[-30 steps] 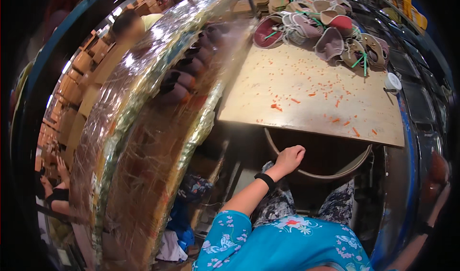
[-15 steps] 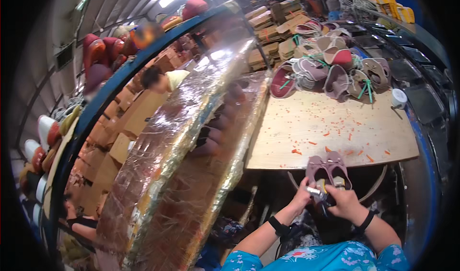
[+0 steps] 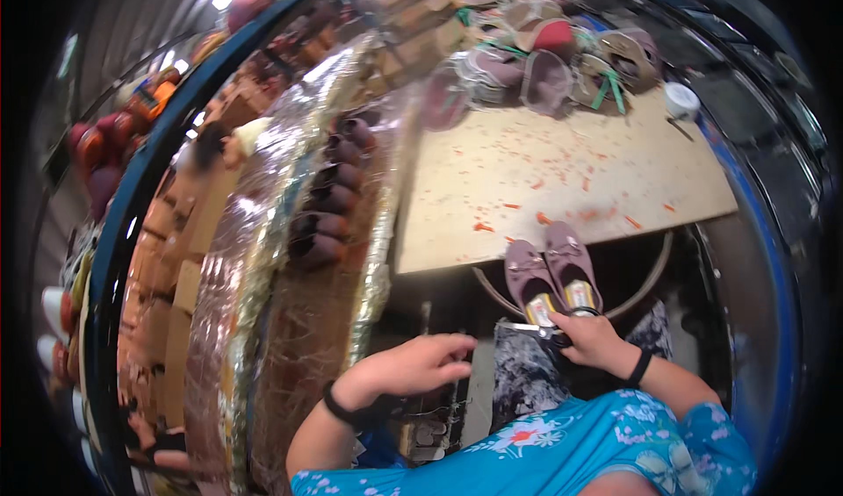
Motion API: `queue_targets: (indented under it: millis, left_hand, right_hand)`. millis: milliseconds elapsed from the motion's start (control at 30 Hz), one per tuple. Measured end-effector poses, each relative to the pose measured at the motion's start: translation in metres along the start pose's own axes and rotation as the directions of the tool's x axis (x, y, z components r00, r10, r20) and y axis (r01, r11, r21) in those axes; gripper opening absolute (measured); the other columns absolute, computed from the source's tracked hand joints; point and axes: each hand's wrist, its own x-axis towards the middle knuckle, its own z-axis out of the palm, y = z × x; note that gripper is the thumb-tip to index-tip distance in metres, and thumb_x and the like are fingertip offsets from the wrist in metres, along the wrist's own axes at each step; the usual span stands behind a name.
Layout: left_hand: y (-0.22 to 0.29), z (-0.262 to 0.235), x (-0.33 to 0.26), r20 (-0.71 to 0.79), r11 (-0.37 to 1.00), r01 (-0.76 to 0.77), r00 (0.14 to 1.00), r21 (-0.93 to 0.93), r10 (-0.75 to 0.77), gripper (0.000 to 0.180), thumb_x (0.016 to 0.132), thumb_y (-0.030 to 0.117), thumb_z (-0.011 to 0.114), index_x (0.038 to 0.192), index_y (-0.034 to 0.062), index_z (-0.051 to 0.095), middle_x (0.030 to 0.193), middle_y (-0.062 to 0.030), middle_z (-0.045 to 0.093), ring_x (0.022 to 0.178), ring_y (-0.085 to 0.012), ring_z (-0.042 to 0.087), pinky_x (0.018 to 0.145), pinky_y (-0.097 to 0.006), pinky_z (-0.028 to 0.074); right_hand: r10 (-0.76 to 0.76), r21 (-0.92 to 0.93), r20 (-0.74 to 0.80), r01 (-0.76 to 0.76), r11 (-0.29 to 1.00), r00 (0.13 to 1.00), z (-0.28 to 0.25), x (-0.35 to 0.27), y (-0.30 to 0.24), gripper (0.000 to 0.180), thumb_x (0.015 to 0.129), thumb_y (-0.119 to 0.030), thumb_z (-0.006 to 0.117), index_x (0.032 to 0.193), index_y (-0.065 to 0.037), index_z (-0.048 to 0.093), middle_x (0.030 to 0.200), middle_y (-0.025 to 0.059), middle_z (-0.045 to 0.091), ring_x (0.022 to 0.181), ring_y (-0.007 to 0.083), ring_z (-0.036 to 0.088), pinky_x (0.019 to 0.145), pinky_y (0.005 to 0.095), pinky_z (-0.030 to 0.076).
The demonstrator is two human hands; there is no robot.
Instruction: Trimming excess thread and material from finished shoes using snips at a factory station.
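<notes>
My right hand (image 3: pixel 595 341) is closed at the heel end of a pair of mauve slip-on shoes, a left shoe (image 3: pixel 529 268) and a right shoe (image 3: pixel 568 252). The shoes point away from me, side by side, with bows on top and yellow-and-white insole labels. A small metal tool (image 3: pixel 532 328) with a dark part shows beside this hand; its kind is unclear. Off to the left, my left hand (image 3: pixel 423 364) is apart from the shoes, fingers stretched out and holding nothing. Below it is a dim space near the rack.
A pale wooden board (image 3: pixel 439 189) carries scattered orange trimmings, a shoe pile (image 3: pixel 544 66) and a white round container (image 3: pixel 680 101). A film-wrapped rack (image 3: pixel 369 259) with dark shoes (image 3: pixel 329 202) stands left. Beyond the blue frame (image 3: pixel 132 180), a person (image 3: pixel 211 145) is among cardboard boxes.
My left hand has let go and moved left, away from the shoes. The right hand keeps the pair, now more spread apart. The view has shifted, so the board sits farther left.
</notes>
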Motion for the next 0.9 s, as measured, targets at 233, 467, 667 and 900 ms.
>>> queue_targets:
  millis: [233, 467, 667, 900]
  left_hand:
    - [0.051, -0.039, 0.007, 0.061, 0.968, -0.023, 0.997, -0.251, 0.040, 0.037, 0.094, 0.022, 0.049, 0.124, -0.0003, 0.049, 0.107, -0.0124, 0.061, 0.098, -0.0204, 0.059, 0.084, -0.032, 0.048]
    - [-0.057, 0.027, 0.165, 0.013, 0.665, 0.155, 0.977, -0.730, -0.213, 0.028, 0.093, 0.029, 0.051, 0.107, 0.0064, 0.059, 0.092, -0.0039, 0.065, 0.079, -0.0106, 0.060, 0.064, -0.024, 0.049]
    - [-0.042, 0.071, 0.235, -0.201, 0.916, 0.052, 0.969, -0.397, -0.142, 0.054, 0.088, 0.047, 0.053, 0.080, -0.0058, 0.064, 0.063, -0.0141, 0.063, 0.061, -0.0207, 0.062, 0.055, -0.034, 0.048]
    - [-0.015, 0.096, 0.222, -0.559, 0.965, 0.203, 0.826, 0.165, -0.078, 0.062, 0.082, 0.052, 0.059, 0.083, -0.0094, 0.051, 0.073, -0.0302, 0.060, 0.072, -0.0436, 0.063, 0.063, -0.048, 0.049]
  right_hand:
    - [0.075, 0.070, -0.061, -0.071, 0.995, 0.995, -0.003, -0.007, -0.002, 0.072, 0.066, -0.014, 0.068, 0.133, -0.015, 0.042, 0.077, 0.0092, 0.062, 0.070, 0.0288, 0.063, 0.062, 0.0388, 0.052]
    - [0.106, 0.145, -0.176, -0.081, 0.986, 0.979, 0.005, -0.011, 0.007, 0.064, 0.069, -0.013, 0.067, 0.129, -0.014, 0.045, 0.085, 0.0113, 0.064, 0.072, 0.0290, 0.065, 0.062, 0.0381, 0.052]
    - [0.260, 0.272, -0.145, -0.214, 0.938, 0.955, 0.010, -0.011, 0.013, 0.061, 0.072, -0.014, 0.070, 0.128, -0.011, 0.046, 0.091, 0.0133, 0.063, 0.076, 0.0269, 0.066, 0.069, 0.0345, 0.054]
    - [0.261, 0.521, -0.159, -0.144, 0.841, 0.952, 0.009, -0.015, 0.009, 0.062, 0.077, -0.007, 0.065, 0.133, -0.013, 0.038, 0.088, 0.0071, 0.062, 0.076, 0.0194, 0.064, 0.070, 0.0312, 0.052]
